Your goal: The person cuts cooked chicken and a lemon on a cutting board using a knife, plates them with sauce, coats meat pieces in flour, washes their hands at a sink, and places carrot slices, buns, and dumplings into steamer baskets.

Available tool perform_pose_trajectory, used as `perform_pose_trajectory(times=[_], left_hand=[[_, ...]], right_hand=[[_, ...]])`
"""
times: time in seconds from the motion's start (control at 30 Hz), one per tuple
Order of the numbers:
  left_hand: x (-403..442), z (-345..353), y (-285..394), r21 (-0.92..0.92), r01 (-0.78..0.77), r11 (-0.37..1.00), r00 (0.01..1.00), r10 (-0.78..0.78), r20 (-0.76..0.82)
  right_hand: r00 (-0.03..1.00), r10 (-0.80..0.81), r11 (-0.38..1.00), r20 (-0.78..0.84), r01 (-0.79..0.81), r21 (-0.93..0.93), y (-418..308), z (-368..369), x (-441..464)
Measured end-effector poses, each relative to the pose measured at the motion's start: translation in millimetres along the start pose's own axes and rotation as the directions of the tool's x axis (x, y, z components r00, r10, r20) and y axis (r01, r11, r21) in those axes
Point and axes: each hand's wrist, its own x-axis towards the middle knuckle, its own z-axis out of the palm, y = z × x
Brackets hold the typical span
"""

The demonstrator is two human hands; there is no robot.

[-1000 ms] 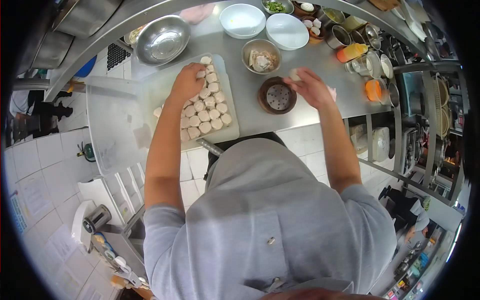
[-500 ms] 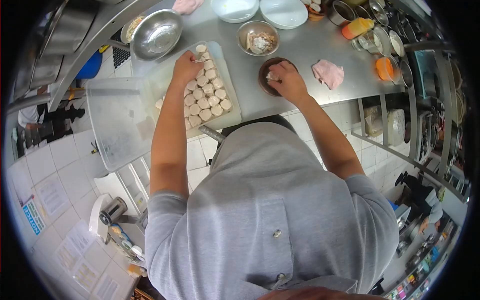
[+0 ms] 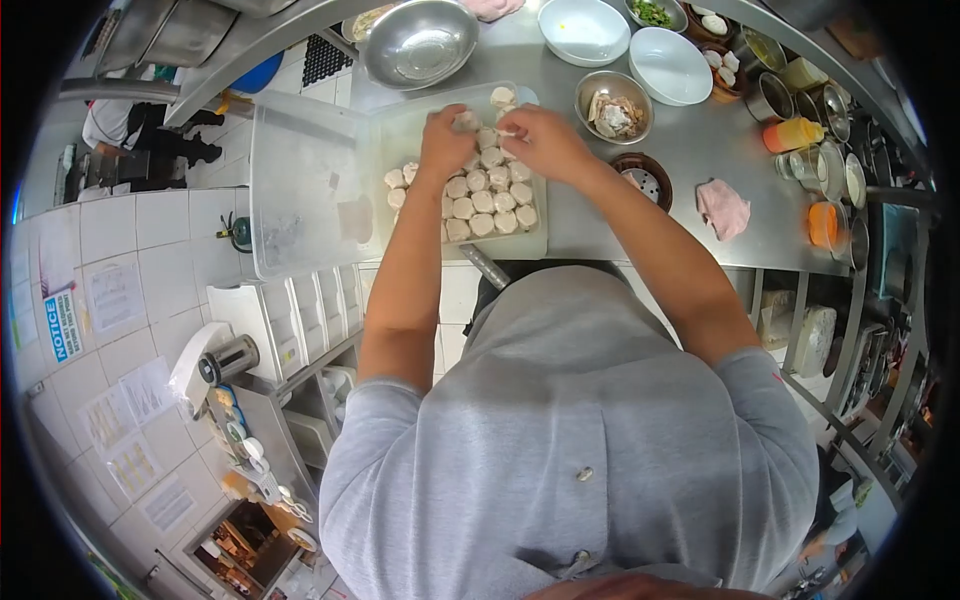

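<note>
Rows of pale, round dumplings [image 3: 482, 201] fill much of a clear plastic container [image 3: 541, 215] on the steel table. Over its far part, my left hand [image 3: 447, 142] curls its fingers around one dumpling [image 3: 466, 121]. My right hand [image 3: 548, 143] reaches in from the other side, its fingers bent and closed just above the dumplings near the container's right edge. Whatever those fingertips hold, if anything, is hidden. Right of the container stands a small brown bowl [image 3: 662, 176] with a pale disc with dark holes inside.
A metal bowl with a whitish filling [image 3: 617, 112] and white bowls [image 3: 672, 68] stand behind. Near the table's front right lies a pink cloth [image 3: 723, 208]. A large steel bowl [image 3: 420, 43] sits at back left, and a clear lid [image 3: 300, 190] lies left of the container.
My right hand has left the brown bowl and come over the dumpling container, close to my left hand. The whole view has shifted, so the table things appear farther right.
</note>
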Motion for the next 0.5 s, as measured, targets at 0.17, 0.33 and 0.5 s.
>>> perform_pose_trajectory(times=[0.17,0.33,0.5], left_hand=[[12,-13,21,0.571,-0.633,0.523,0.768,0.52,0.374],[29,-27,19,0.533,-0.656,0.535,0.753,0.417,0.508],[36,-46,-4,0.5,-0.398,0.769,0.897,0.439,0.038]], right_hand=[[0.987,0.15,0.988,-0.05,-0.148,0.046,7,7,29],[0.968,0.25,0.967,0.022,-0.251,0.032,16,3,15],[0.967,0.248,0.968,-0.059,-0.245,0.057,5,9,6]])
